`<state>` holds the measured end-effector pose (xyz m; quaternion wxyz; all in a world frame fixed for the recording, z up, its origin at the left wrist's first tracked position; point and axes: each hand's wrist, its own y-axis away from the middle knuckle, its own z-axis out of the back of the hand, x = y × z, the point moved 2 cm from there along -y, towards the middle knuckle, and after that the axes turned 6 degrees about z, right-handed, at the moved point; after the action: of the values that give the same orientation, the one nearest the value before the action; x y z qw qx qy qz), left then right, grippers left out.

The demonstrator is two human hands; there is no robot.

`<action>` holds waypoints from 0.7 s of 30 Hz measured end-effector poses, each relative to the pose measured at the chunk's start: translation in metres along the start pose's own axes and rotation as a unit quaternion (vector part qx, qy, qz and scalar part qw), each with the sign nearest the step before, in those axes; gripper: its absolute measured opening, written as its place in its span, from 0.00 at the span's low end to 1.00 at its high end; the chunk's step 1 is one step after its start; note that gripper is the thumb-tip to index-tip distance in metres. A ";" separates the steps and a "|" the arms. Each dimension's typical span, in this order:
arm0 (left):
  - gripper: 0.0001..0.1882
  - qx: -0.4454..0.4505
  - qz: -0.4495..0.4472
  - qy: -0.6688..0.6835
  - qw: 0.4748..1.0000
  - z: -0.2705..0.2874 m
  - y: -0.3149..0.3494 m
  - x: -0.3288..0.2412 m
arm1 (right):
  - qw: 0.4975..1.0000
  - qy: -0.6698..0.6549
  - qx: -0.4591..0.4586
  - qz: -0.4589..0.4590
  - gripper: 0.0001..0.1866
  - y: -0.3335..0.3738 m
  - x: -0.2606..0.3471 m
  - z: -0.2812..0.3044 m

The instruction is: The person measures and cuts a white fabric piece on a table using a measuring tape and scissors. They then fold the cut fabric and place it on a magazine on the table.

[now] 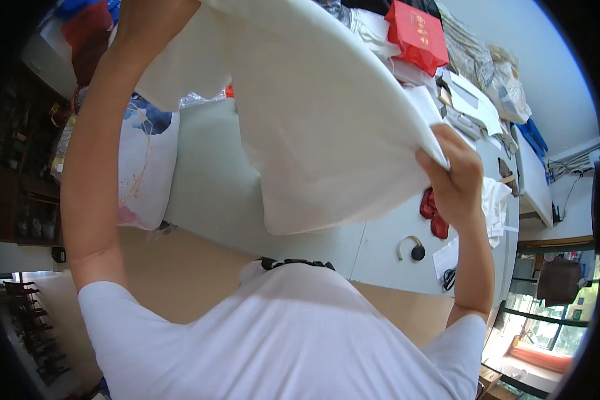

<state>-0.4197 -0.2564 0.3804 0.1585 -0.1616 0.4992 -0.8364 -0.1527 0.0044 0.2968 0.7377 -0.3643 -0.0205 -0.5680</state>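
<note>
A large piece of plain white cloth (313, 120) hangs raised over the table, its lower edge loose and slightly curved. My right hand (459, 177) is closed on the cloth's right edge, with the thumb on the near side. At the upper left, my left hand (157, 23) is lifted to the cloth's far left part. The picture's top edge cuts off its fingers, so their grip does not show. Part of the pale grey-green table (207, 153) is hidden behind the cloth.
Right of the cloth lie a red item (439, 223), a coiled tape measure (417, 253) and black-handled scissors (449, 279). A red paper bag (417, 40) stands at the back among piled fabrics. White printed fabric (147, 180) hangs over the table's left side.
</note>
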 end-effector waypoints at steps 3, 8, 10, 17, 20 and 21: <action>0.04 0.052 0.063 -0.017 0.997 -0.011 0.002 0.012 | 0.991 -0.082 -0.054 -0.091 0.10 -0.013 -0.033 -0.016; 0.05 0.006 0.123 -0.058 0.991 0.023 -0.002 0.027 | 0.985 -0.154 -0.080 -0.002 0.07 -0.032 0.005 -0.012; 0.11 -0.038 0.121 -0.092 0.988 0.007 0.040 0.051 | 0.973 -0.232 0.006 0.003 0.06 -0.009 0.015 -0.021; 0.23 0.075 0.000 -0.132 0.988 0.114 0.096 0.003 | 0.935 -0.079 0.347 -0.004 0.05 0.038 0.004 -0.113; 0.22 0.009 0.106 -0.013 0.994 0.120 0.101 0.031 | 0.941 -0.107 0.321 0.005 0.06 0.044 -0.017 -0.140; 0.21 0.008 0.096 0.006 0.995 0.119 0.092 0.048 | 0.931 -0.168 0.319 -0.055 0.07 0.047 -0.022 -0.150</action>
<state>-0.4021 -0.4120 0.3579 0.2362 -0.1070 0.5067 -0.8222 -0.1781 -0.0572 0.1525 0.7684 -0.1987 -0.3443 -0.5015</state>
